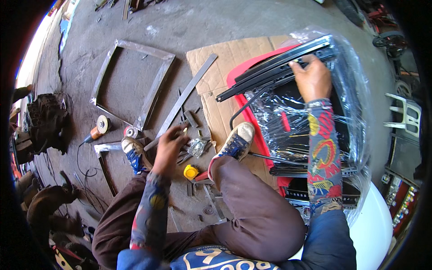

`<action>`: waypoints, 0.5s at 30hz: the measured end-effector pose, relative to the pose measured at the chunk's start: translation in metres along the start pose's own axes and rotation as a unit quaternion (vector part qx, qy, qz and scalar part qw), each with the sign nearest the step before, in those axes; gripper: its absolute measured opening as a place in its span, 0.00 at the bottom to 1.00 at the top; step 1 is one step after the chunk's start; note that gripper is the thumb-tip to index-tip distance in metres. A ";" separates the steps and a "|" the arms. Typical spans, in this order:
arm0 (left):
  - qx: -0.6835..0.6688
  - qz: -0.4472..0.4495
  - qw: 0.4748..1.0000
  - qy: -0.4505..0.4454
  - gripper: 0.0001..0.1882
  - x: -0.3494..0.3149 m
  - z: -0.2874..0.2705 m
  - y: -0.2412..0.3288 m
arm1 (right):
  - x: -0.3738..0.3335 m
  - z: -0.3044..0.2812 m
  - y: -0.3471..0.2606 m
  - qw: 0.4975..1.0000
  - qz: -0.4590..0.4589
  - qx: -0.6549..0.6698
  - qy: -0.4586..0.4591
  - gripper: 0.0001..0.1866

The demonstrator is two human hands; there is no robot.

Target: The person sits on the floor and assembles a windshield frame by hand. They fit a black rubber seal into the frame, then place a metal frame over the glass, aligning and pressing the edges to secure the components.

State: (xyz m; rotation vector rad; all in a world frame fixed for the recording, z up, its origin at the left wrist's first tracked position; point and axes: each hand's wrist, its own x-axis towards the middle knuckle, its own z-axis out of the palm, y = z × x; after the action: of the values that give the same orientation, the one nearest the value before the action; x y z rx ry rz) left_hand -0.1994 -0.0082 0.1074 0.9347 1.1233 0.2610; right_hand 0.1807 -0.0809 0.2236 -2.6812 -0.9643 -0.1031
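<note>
A red and black car seat (288,123), partly wrapped in clear plastic, lies with its underside up on the right. Across its far end runs a black metal seat rail (270,74). My right hand (312,78) is closed at the rail, thumb and fingertips pressed to its edge. My left hand (168,148) hovers over the loose tools, fingers curled together. A tiny pale piece shows at its fingertips, too small to name. Below it lie a clear bag of small hardware (196,146) and a yellow tape measure (191,172).
Flattened cardboard (211,103) lies under the seat. A flat metal bar (186,96) crosses its edge. Farther left are a welded metal frame (155,96) and a corded angle grinder (98,129). A white plastic chair (405,112) stands at the right.
</note>
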 end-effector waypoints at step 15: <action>-0.100 -0.078 0.988 0.092 0.07 0.211 0.095 -0.088 | 0.001 0.013 -0.008 0.999 0.010 0.016 -0.043 0.25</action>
State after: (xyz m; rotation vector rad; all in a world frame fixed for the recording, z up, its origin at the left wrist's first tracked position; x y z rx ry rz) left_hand -0.0463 0.0192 -0.0850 0.6512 1.3077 0.3296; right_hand 0.1756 -0.0707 0.2137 -2.6839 -0.9564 0.0305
